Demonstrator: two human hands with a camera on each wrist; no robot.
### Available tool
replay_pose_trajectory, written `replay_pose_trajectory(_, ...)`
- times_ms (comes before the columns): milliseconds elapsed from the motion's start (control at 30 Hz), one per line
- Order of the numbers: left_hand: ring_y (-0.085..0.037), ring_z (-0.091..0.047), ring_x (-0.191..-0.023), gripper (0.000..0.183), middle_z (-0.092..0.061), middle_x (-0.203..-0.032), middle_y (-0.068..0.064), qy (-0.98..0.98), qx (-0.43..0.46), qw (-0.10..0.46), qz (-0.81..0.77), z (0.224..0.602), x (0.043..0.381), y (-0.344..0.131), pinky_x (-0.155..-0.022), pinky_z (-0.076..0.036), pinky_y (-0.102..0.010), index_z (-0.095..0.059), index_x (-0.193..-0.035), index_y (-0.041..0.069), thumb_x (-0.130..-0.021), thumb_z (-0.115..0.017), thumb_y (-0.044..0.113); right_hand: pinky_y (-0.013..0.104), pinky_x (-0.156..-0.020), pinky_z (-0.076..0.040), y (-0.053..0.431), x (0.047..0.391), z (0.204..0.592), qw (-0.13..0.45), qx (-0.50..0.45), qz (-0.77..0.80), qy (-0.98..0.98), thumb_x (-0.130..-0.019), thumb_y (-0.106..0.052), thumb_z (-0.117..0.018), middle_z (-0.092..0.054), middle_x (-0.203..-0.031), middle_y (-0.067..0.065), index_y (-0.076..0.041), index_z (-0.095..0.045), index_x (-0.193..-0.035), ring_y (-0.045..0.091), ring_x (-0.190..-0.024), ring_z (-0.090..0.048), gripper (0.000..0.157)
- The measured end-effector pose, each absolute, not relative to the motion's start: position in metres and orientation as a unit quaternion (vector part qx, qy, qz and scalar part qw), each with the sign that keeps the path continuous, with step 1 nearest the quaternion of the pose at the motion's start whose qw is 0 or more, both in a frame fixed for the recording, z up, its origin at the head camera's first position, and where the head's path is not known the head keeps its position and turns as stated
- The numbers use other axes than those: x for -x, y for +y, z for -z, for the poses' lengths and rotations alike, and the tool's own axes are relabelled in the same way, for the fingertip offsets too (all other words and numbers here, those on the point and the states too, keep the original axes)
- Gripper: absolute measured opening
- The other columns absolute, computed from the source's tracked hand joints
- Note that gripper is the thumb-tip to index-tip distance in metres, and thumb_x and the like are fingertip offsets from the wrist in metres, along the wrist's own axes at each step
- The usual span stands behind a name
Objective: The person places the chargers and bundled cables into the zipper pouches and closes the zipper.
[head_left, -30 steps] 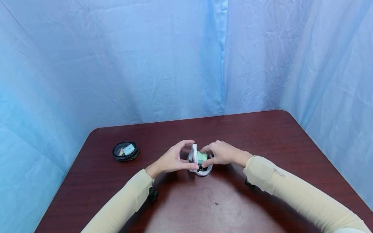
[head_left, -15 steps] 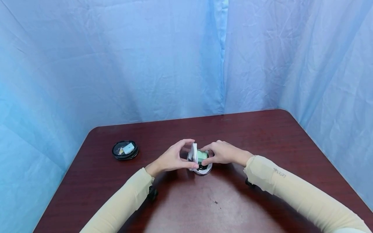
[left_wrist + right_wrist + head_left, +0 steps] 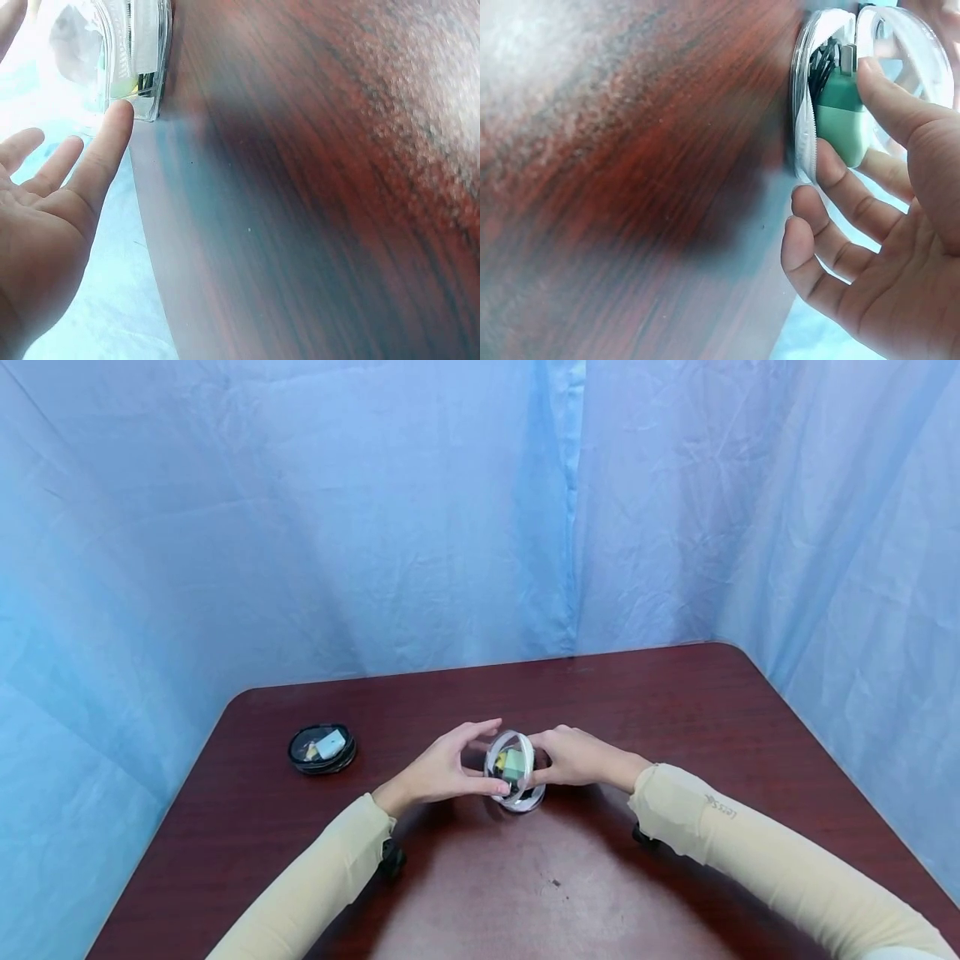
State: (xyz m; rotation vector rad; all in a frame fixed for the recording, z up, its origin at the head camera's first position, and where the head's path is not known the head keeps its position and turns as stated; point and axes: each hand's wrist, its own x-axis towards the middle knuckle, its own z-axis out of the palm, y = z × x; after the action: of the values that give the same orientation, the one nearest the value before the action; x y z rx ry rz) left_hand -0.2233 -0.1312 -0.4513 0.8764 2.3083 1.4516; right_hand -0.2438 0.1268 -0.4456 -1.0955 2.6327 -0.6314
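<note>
A small round clear zip case [image 3: 525,802] stands open on the table, its transparent lid [image 3: 532,768] raised and slanting over the contents. My left hand [image 3: 450,766] holds the lid, thumb at the near edge and index finger at the far edge. In the left wrist view an index fingertip [image 3: 122,112] is against the clear plastic side. A green two-tone charger plug [image 3: 844,124] with a metal prong sits in the case beside dark coiled cable [image 3: 825,64]. My right hand [image 3: 573,756] pinches the charger between thumb and index finger; other fingers are loosely curled below.
A round black-rimmed case [image 3: 321,749] with a white item and something yellowish inside lies at the table's left. The dark reddish wooden table [image 3: 600,860] runs back to blue curtains [image 3: 450,527].
The lid, edge-on and nearly upright before, has tipped to the right, so the green charger now shows through it. Both hands have hardly moved.
</note>
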Motion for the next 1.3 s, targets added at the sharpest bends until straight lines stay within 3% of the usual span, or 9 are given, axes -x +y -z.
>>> replay_pose_trajectory(100,-0.025,-0.058,-0.126,0.088,-0.045,-0.152,-0.013,0.814,-0.305,0.121,-0.480,0.451,0.224,-0.131,-0.085,-0.058,-0.037,-0.039,-0.155,0.010,-0.084,-0.086,0.028,0.030,-0.073,-0.053,0.128,0.244,0.447,0.105,0.375,0.223,0.894,-0.087,-0.045,-0.079,-0.070,-0.095,-0.015,-0.020,-0.070,-0.117,0.005,-0.081,-0.065,0.040)
replay_pose_trajectory(300,-0.023,-0.064,-0.117,0.081,-0.054,-0.145,-0.013,0.854,-0.265,0.117,-0.433,0.447,0.222,-0.131,-0.096,-0.052,-0.043,-0.041,-0.153,0.004,-0.090,-0.079,0.037,0.027,-0.063,-0.051,0.132,0.247,0.443,0.143,0.368,0.284,0.874,-0.086,-0.032,-0.083,-0.067,-0.080,-0.013,-0.016,-0.068,-0.110,0.005,-0.068,-0.060,0.032)
replay_pose_trajectory(433,-0.021,-0.070,-0.103,0.081,-0.062,-0.133,-0.011,0.865,-0.223,0.156,-0.421,0.442,0.217,-0.128,-0.085,-0.057,-0.037,-0.043,-0.151,0.002,-0.090,-0.077,0.041,0.028,-0.073,-0.054,0.138,0.248,0.440,0.170,0.361,0.313,0.862,-0.089,-0.019,-0.079,-0.071,-0.086,-0.011,-0.008,-0.066,-0.122,0.004,-0.077,-0.065,0.037)
replay_pose_trajectory(600,-0.026,-0.073,-0.082,0.076,-0.067,-0.121,-0.014,0.839,-0.192,0.205,-0.467,0.440,0.213,-0.125,-0.066,-0.060,-0.039,-0.043,-0.148,-0.002,-0.090,-0.079,0.033,0.032,-0.079,-0.053,0.144,0.249,0.436,0.153,0.361,0.312,0.865,-0.097,-0.009,-0.067,-0.073,-0.094,-0.005,0.000,-0.058,-0.135,0.009,-0.085,-0.067,0.040)
replay_pose_trajectory(767,-0.030,-0.073,-0.084,0.070,-0.068,-0.116,-0.014,0.819,-0.180,0.219,-0.499,0.441,0.212,-0.123,-0.065,-0.061,-0.041,-0.046,-0.145,-0.003,-0.091,-0.079,0.026,0.033,-0.076,-0.051,0.145,0.247,0.433,0.156,0.348,0.324,0.866,-0.102,-0.008,-0.057,-0.072,-0.094,-0.003,0.000,-0.059,-0.135,0.019,-0.084,-0.068,0.034)
replay_pose_trajectory(933,-0.029,-0.072,-0.082,0.062,-0.068,-0.112,-0.014,0.823,-0.186,0.209,-0.495,0.444,0.215,-0.118,-0.064,-0.061,-0.038,-0.049,-0.143,-0.003,-0.095,-0.075,0.025,0.030,-0.077,-0.052,0.145,0.247,0.437,0.163,0.364,0.315,0.861,-0.098,-0.012,-0.067,-0.073,-0.094,-0.007,-0.003,-0.065,-0.126,0.008,-0.084,-0.066,0.029)
replay_pose_trajectory(1067,-0.023,-0.071,-0.071,0.057,-0.069,-0.102,-0.009,0.843,-0.194,0.184,-0.468,0.448,0.219,-0.113,-0.059,-0.059,-0.034,-0.053,-0.139,-0.002,-0.096,-0.072,0.029,0.026,-0.069,-0.049,0.142,0.249,0.444,0.156,0.367,0.304,0.865,-0.094,-0.012,-0.073,-0.068,-0.082,-0.012,-0.012,-0.071,-0.107,0.003,-0.072,-0.057,0.014)
replay_pose_trajectory(1133,-0.021,-0.070,-0.065,0.053,-0.070,-0.095,-0.008,0.852,-0.191,0.174,-0.456,0.448,0.221,-0.110,-0.056,-0.059,-0.033,-0.058,-0.134,-0.002,-0.095,-0.074,0.031,0.024,-0.065,-0.046,0.139,0.249,0.447,0.141,0.368,0.291,0.872,-0.092,-0.011,-0.074,-0.063,-0.074,-0.014,-0.015,-0.072,-0.096,0.003,-0.066,-0.052,0.007)
replay_pose_trajectory(1300,-0.019,-0.068,-0.057,0.041,-0.069,-0.081,-0.005,0.862,-0.159,0.189,-0.443,0.446,0.226,-0.104,-0.054,-0.059,-0.036,-0.068,-0.113,0.001,-0.087,-0.083,0.030,0.022,-0.060,-0.042,0.131,0.249,0.452,0.092,0.382,0.244,0.887,-0.088,-0.009,-0.076,-0.057,-0.066,-0.016,-0.019,-0.073,-0.086,0.001,-0.060,-0.046,0.011)
